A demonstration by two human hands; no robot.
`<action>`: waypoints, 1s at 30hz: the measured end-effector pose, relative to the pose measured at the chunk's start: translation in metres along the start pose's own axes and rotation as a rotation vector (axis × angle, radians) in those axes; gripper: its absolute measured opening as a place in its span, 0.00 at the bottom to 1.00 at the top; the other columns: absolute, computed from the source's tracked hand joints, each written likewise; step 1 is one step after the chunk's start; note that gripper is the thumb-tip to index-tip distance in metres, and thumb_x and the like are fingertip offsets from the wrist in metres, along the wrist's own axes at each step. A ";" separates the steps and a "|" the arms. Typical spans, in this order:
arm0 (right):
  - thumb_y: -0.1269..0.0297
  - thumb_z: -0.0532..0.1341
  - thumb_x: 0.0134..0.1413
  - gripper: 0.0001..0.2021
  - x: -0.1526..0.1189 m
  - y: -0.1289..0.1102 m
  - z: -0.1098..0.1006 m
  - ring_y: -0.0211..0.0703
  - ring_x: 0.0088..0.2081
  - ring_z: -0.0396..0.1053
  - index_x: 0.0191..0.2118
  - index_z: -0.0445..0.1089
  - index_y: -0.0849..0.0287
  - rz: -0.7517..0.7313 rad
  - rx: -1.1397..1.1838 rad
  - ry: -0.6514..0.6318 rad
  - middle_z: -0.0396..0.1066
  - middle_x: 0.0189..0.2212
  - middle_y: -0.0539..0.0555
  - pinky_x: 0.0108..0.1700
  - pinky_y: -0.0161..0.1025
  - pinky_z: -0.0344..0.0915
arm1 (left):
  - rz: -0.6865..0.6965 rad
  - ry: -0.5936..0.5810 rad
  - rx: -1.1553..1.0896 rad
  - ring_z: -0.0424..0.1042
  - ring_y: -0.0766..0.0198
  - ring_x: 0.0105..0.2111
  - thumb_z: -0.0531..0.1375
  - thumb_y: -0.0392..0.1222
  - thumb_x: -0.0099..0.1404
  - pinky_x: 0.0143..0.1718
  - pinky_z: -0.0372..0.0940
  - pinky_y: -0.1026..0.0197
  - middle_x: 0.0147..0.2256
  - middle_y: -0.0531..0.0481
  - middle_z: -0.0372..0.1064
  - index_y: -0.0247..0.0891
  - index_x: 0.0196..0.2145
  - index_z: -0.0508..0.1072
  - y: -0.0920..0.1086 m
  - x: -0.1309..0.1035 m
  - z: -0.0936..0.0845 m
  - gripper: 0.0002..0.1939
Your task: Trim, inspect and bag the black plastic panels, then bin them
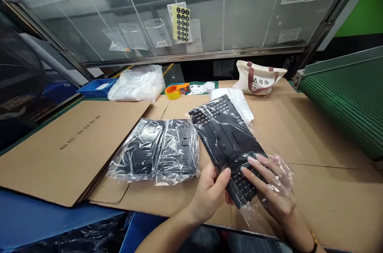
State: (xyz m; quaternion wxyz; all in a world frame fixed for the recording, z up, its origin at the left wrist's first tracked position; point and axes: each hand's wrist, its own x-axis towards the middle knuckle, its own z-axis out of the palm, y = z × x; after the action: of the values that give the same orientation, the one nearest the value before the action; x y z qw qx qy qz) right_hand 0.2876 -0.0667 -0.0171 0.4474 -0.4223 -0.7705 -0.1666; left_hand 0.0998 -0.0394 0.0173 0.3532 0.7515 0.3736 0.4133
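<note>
Left hand: we pinch the lower left edge of the bagged panel (227, 141) with our left hand (206, 197), thumb on top and fingers underneath, just right of the wrapped packs (176, 149).
Bagged panel position: right of the wrapped packs, tilted, its slotted far end over the white sheets (241, 105); we cannot tell whether that end is supported.
Panel handling: we judge it thin, stiff and fairly light; slots and raised details may bend or scuff under hard pressure.
Film handling: clear, soft, wrinkled and probably slippery; it overhangs the near end and may slide over the panel.
Grip zone: we rate the long side edges best, with the solid body held through the film; gripping only the loose film would give poor control.
Right hand: we lay the slightly spread fingers of our right hand (277, 193) on the lower right part, farther right of the wrapped packs; its thumb is hidden, so we cannot tell whether it closes below.
Green belt (347, 101): well right of the wrapped packs, apart from both our hands.
</note>
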 end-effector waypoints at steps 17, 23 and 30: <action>0.50 0.63 0.54 0.16 0.018 -0.036 0.028 0.46 0.34 0.74 0.41 0.71 0.57 1.195 0.753 0.154 0.77 0.33 0.54 0.35 0.39 0.70 | 0.597 0.147 0.700 0.67 0.63 0.24 0.48 0.47 0.72 0.22 0.62 0.59 0.27 0.49 0.70 0.24 0.55 0.64 -0.005 -0.009 0.000 0.23; 0.49 0.70 0.42 0.23 0.062 -0.032 0.073 0.53 0.40 0.76 0.42 0.70 0.57 1.310 1.347 -0.164 0.78 0.39 0.57 0.41 0.47 0.73 | 0.148 0.391 0.606 0.66 0.56 0.54 0.53 0.39 0.70 0.55 0.64 0.47 0.52 0.40 0.67 0.38 0.57 0.63 -0.007 -0.019 -0.072 0.19; 0.50 0.68 0.42 0.23 0.109 -0.064 0.154 0.50 0.40 0.75 0.43 0.70 0.58 1.110 1.432 -0.442 0.77 0.38 0.57 0.41 0.45 0.72 | -0.387 0.321 0.261 0.59 0.52 0.62 0.53 0.48 0.68 0.63 0.53 0.48 0.62 0.38 0.59 0.34 0.60 0.62 -0.065 -0.004 -0.128 0.26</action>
State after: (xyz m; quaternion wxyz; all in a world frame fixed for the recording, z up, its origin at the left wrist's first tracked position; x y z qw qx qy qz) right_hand 0.1256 0.0484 -0.0034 0.4598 -0.3758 -0.4451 0.6703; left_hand -0.0324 0.0159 0.0131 0.2621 0.6301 0.6114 0.4005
